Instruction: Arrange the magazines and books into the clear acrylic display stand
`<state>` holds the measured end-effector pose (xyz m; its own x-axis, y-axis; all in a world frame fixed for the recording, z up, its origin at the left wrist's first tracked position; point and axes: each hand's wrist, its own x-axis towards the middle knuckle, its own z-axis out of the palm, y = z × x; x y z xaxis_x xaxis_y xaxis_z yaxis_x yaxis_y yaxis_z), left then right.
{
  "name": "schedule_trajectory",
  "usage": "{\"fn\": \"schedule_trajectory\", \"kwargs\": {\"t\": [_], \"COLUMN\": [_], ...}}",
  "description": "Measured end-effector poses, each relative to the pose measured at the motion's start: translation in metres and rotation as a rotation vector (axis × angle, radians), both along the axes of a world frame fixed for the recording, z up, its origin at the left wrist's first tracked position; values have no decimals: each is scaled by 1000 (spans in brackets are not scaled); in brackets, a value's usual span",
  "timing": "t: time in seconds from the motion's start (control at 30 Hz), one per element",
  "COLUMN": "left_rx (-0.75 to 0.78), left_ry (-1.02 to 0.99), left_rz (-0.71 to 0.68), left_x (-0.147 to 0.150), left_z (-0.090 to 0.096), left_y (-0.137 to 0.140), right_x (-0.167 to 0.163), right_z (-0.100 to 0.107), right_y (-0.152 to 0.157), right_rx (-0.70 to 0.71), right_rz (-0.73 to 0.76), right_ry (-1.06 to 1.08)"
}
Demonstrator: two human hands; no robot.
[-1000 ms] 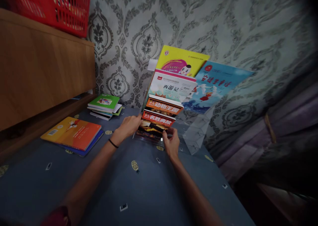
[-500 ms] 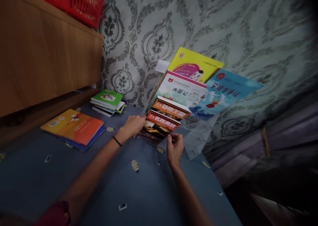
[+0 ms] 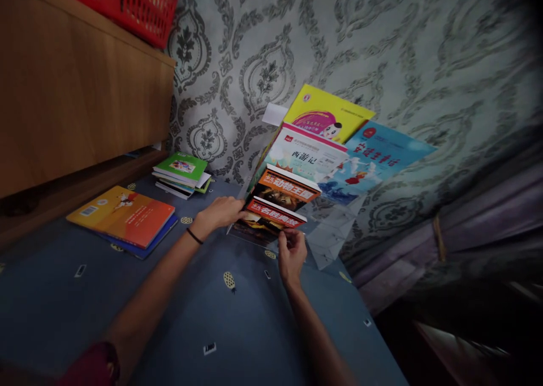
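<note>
Two hands, the right hand [image 3: 292, 256] and left hand [image 3: 223, 211], flank the red-banded book [image 3: 271, 213], foremost in the clear stand [image 3: 331, 240] near the far right corner of the tabletop [image 3: 169, 329]. The right is nearly closed; whether either grips anything, I cannot tell. Behind rise the orange-banded book [image 3: 284, 191] and yellow book [image 3: 337, 107].

Light was dim and cool. The wall [image 3: 271, 69] showed soft, fairly even brightness, while the area below the curtain [image 3: 394, 250] sank to near black. The top right corner faded dark. Shadow lay under the cabinet [image 3: 93, 91]. Wide-angle stretch skewed the edges; the sleeve [image 3: 93, 366] was blurred, and the front book's [image 3: 257, 232] title looked smeared.
</note>
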<state>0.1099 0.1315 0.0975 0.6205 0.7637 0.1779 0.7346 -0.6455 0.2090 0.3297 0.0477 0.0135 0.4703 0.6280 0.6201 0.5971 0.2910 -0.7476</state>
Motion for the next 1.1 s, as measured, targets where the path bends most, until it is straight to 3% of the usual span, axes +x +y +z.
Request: {"fn": "schedule_trajectory", "kwargs": {"t": [0.4, 0.63, 0.77, 0.9, 1.0, 1.1], "left_rx": [-119, -150, -147, -56, -12, -71], "left_ry": [32, 73, 104, 136, 150, 173], "left_rz": [-149, -96, 105, 510, 749, 783], "left_x": [-8, -15, -61, -141, -192, -214], "left_z": [1, -3, -13, -27, -49, -72], "left_y": [7, 3, 8, 4, -3, -7], "right_x": [-8, -13, -21, -34, -44, -51], "right_z": [-13, -22, -37, -43, -40, -37], "right_y": [-19, -30, -38, -43, -45, -47], "right_rx": [-41, -72, -148, -221, -223, -221], "right_rz": [7, 80, 172, 305, 373, 417], "right_ry": [6, 8, -32, -114, -182, -256]}}
